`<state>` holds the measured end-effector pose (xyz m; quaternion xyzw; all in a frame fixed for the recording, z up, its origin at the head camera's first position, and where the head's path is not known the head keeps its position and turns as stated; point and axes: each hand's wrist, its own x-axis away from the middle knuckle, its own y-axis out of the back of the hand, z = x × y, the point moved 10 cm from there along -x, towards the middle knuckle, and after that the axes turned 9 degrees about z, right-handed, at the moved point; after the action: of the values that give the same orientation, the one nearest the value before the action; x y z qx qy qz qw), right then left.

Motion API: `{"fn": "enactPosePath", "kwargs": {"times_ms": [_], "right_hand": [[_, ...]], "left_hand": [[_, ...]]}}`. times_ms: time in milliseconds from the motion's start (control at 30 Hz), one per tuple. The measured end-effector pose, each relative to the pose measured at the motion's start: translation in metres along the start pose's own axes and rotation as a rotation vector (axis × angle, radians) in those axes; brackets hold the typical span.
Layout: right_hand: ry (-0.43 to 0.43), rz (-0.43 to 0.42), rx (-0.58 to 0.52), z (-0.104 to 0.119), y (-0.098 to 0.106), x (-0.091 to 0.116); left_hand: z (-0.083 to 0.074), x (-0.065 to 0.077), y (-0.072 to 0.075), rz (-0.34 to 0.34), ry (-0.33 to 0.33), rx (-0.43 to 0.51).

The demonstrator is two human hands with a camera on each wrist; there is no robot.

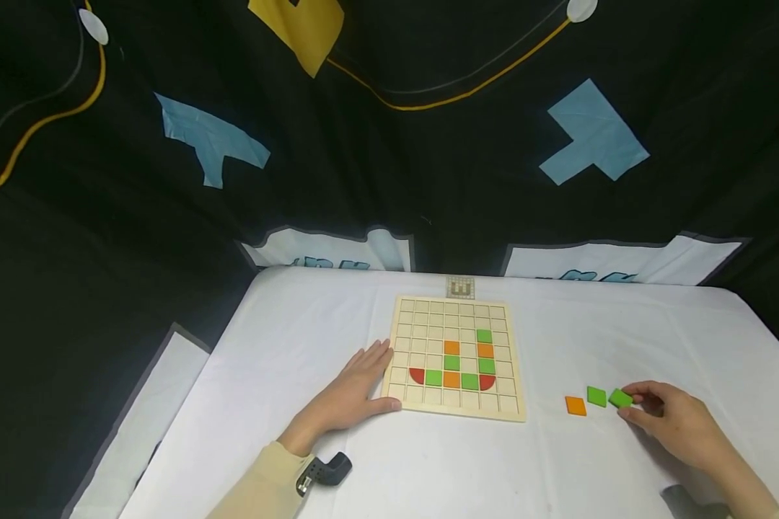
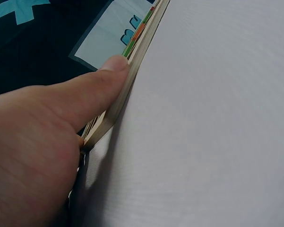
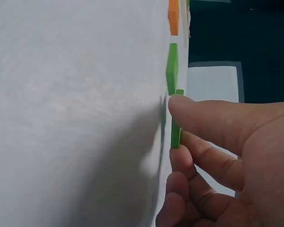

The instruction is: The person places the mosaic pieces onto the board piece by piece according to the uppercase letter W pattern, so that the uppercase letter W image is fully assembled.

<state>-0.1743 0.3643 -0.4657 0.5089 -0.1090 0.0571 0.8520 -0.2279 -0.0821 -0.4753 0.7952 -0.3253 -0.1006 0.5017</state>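
A wooden grid board (image 1: 428, 317) lies on the white table, holding orange and green square tiles and two red rounded tiles (image 1: 487, 382) in its cells. My left hand (image 1: 347, 393) rests at the board's lower left corner, fingers straight along the left edge. Its thumb (image 2: 97, 90) touches the near edge. To the right of the board, my right hand (image 1: 678, 425) pinches a green square tile (image 3: 176, 135) between thumb and fingers, tilted close over the table. Beside it lie another green tile (image 1: 596, 396) and an orange tile (image 1: 575, 406).
A small patterned card (image 1: 460, 287) sits just beyond the board's far edge. White cloth covers the table (image 1: 480, 468). Behind it hangs a black curtain (image 1: 389, 180) with blue and yellow shapes. A dark wrist device (image 1: 324, 471) is strapped on my left wrist.
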Motion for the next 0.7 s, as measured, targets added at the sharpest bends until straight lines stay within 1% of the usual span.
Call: {"fn": "enactPosePath", "kwargs": {"times_ms": [100, 167, 333, 533, 700], "right_hand": [[0.010, -0.015, 0.000, 0.004, 0.005, 0.002], [0.032, -0.026, 0.001, 0.010, 0.008, 0.003], [0.122, -0.067, 0.001, 0.028, 0.014, 0.008], [0.198, -0.122, 0.004, 0.050, 0.015, 0.011], [0.246, -0.140, -0.001, 0.068, 0.014, 0.007]], "left_hand": [[0.000, 0.000, 0.000, -0.003, -0.001, -0.001], [0.001, 0.001, 0.000, -0.007, -0.002, -0.003], [0.001, 0.001, -0.001, -0.009, 0.001, 0.001], [-0.003, 0.002, 0.002, -0.010, -0.011, 0.013], [-0.003, 0.001, 0.002, -0.008, -0.014, 0.014]]}}
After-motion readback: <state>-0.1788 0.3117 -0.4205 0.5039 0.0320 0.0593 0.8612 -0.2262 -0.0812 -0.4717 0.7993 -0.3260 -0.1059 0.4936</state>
